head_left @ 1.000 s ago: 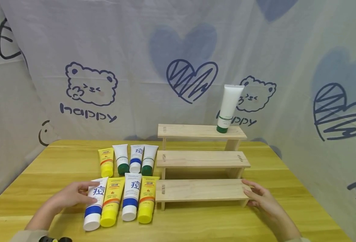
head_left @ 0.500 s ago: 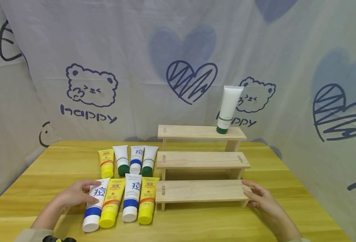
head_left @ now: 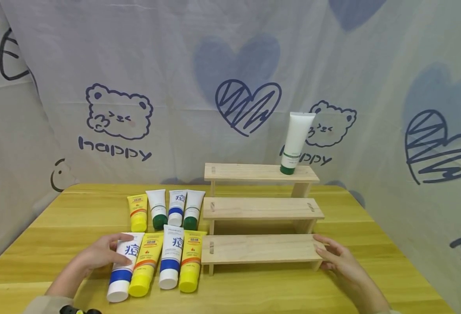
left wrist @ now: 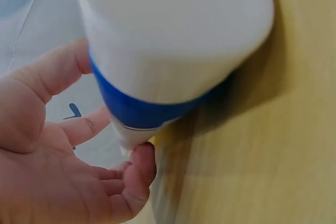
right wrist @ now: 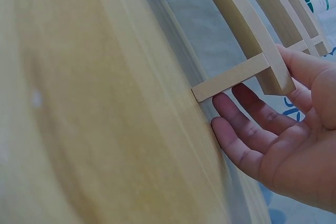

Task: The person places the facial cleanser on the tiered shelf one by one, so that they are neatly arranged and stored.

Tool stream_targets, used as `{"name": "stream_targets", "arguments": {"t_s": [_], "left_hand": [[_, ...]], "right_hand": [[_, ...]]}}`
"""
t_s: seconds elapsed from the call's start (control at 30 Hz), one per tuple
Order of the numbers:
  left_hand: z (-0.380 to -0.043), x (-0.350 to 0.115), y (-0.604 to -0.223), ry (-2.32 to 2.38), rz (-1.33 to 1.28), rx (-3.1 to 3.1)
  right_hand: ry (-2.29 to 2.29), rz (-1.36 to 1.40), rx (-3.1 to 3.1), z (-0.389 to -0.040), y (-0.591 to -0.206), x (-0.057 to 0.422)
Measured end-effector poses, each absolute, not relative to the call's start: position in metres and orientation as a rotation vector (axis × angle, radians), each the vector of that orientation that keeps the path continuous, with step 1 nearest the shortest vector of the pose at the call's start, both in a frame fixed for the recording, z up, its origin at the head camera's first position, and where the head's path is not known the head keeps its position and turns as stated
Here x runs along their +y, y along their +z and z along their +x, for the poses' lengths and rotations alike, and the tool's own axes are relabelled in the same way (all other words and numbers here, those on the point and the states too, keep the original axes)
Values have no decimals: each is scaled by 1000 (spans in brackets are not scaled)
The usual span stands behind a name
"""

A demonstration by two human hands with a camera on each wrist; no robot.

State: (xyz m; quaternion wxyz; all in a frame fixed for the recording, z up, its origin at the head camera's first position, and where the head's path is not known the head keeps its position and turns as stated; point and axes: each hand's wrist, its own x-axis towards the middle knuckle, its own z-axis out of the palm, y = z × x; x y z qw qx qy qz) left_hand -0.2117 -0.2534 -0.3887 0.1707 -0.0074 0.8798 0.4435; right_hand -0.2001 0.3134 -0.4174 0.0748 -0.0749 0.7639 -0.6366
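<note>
White, blue-banded tube [head_left: 122, 270] is what has just shifted, head view: its crimped end has swung slightly rightward together with the left hand [head_left: 101, 253], so we judge it the piece being handled at this moment. It lies at the left end of the front row on the desk [head_left: 269, 288], beside a yellow tube [head_left: 146, 264]. Against the frame one second back, we log that neighbour turned a trace too; the right hand [head_left: 342, 261] stays at the right end of the wooden stand [head_left: 259, 249], and the green-capped tube [head_left: 296, 138] keeps its place, standing on the top tier.

Left wrist: we see the cap end close up. The fingers are partly bent and grip the tube by its sides; whether it touches the desk we cannot tell.

Right wrist: we note fingers half curled at the lowest step's end, some against its leg, holding only the stand.
</note>
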Motion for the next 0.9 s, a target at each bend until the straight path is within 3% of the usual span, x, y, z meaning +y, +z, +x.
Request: {"name": "stream_targets", "arguments": {"t_s": [0.9], "left_hand": [[-213,-256,-394,1464,-45,2356]], "right_hand": [[-1960,-236,2236,-201,-419,315]]}}
